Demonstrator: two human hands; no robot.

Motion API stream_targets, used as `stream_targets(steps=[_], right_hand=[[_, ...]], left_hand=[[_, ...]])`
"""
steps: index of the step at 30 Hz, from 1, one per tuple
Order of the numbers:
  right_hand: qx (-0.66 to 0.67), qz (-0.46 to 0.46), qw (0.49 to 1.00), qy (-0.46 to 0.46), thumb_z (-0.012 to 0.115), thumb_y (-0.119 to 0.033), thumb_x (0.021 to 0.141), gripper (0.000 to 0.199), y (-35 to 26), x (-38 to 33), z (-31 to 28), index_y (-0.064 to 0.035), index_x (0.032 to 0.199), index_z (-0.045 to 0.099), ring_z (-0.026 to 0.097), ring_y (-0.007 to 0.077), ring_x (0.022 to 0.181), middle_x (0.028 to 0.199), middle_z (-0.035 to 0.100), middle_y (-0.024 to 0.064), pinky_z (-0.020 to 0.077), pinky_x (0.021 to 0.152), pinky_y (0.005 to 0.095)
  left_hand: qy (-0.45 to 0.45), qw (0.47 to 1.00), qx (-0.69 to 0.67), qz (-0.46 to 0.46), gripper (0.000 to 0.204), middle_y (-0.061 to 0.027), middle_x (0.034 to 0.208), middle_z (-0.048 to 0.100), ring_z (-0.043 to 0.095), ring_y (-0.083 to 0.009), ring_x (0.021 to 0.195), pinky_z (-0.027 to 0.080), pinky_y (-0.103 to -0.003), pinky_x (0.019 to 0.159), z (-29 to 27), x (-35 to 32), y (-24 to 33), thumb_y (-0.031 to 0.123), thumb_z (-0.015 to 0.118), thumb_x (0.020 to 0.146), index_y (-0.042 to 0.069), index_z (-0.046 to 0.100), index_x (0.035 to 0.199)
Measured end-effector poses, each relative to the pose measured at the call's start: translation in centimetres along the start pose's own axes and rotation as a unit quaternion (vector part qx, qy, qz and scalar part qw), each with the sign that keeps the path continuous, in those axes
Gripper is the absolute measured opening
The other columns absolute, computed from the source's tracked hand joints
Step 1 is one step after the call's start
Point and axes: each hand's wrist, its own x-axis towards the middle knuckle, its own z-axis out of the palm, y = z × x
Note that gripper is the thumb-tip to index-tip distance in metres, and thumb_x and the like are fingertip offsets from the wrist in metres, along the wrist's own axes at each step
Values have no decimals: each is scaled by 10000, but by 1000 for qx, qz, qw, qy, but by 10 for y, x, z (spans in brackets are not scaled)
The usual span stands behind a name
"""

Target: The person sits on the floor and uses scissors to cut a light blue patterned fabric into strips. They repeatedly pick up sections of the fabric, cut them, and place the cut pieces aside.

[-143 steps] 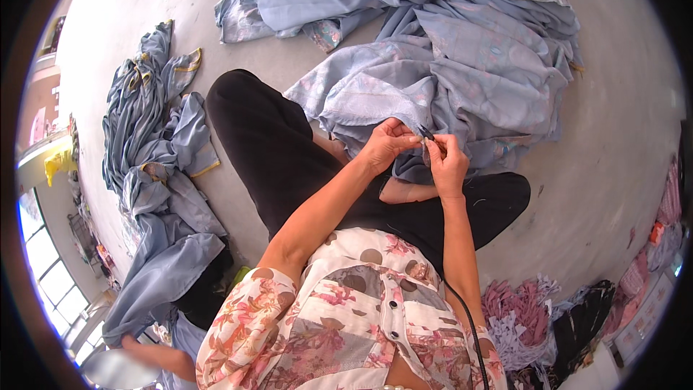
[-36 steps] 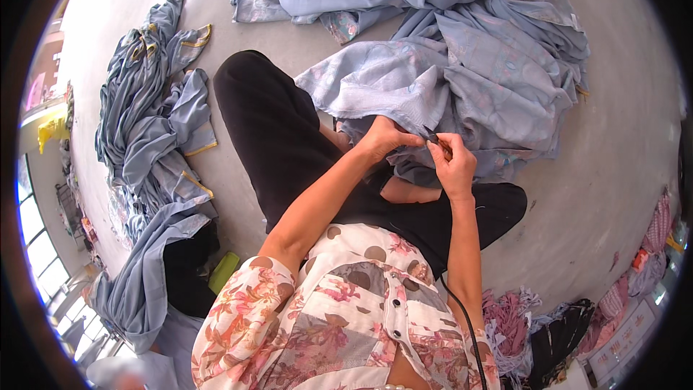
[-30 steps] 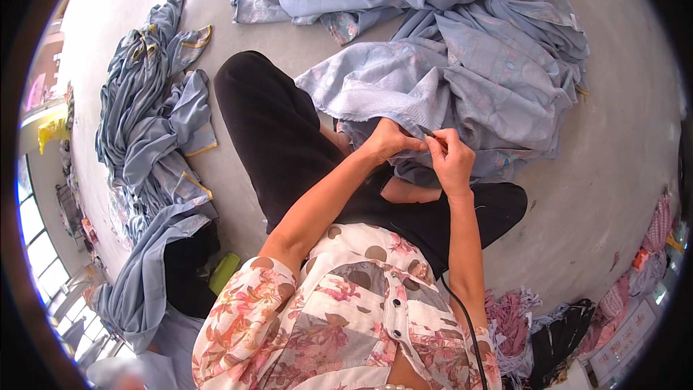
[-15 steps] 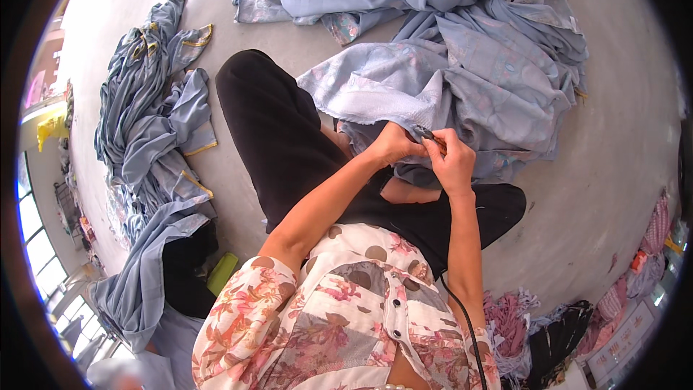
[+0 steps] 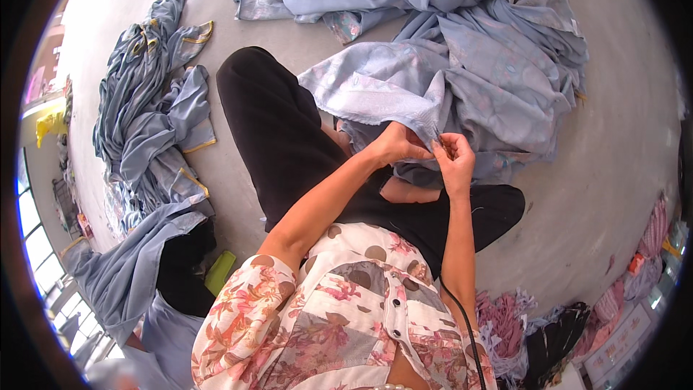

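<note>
My left hand (image 5: 395, 146) is closed on the near edge of a pale blue-grey patterned cloth (image 5: 382, 97), above my crossed legs. Close beside it, my right hand (image 5: 455, 157) grips a small dark pointed tool, which looks like thread snips (image 5: 437, 136). Its tip meets the cloth edge between the two hands. Most of the tool is hidden by my fingers. From my lap the cloth runs up into a large heap of blue fabric (image 5: 498, 65) on the floor ahead.
To the left lies a long pile of blue-grey garments with yellow edging (image 5: 144, 101). At lower left a person in blue and black clothing (image 5: 137, 267) sits near a green object (image 5: 220, 272). Pink and dark cloth bundles (image 5: 505, 325) lie at lower right. A black cable (image 5: 462, 310) hangs along my right side.
My right hand has turned and shifted slightly down, away from the left hand. The cloth edge between them is drawn tauter. At lower left the other person's blue cloth has spread leftward.
</note>
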Motion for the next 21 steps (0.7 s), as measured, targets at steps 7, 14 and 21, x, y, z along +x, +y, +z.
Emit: stream_targets(steps=[7,14,21], right_hand=[[-10,7,1000,-20,631,-1,815,121,3,5,-7,25,920,577,549,35,699,808,610,8,445,615,181],[-90,-76,993,-5,631,-57,836,140,-3,3,-5,20,937,571,578,72,688,798,633,49,465,613,221],[-137,-102,985,6,654,-160,846,192,-13,0,-3,2,915,580,604,113,649,738,637,76,473,593,248]], left_hand=[[66,998,-22,5,363,-98,945,643,620,-172,843,508,-305,769,-9,-6,7,-12,702,724,-38,565,1059],[87,995,-39,11,322,-101,922,648,625,-184,831,506,-308,795,-18,-3,8,-16,719,706,-31,594,1002],[77,991,-111,-12,313,-120,910,647,637,-198,807,517,-307,777,-16,-5,15,-28,711,704,-54,587,990]])
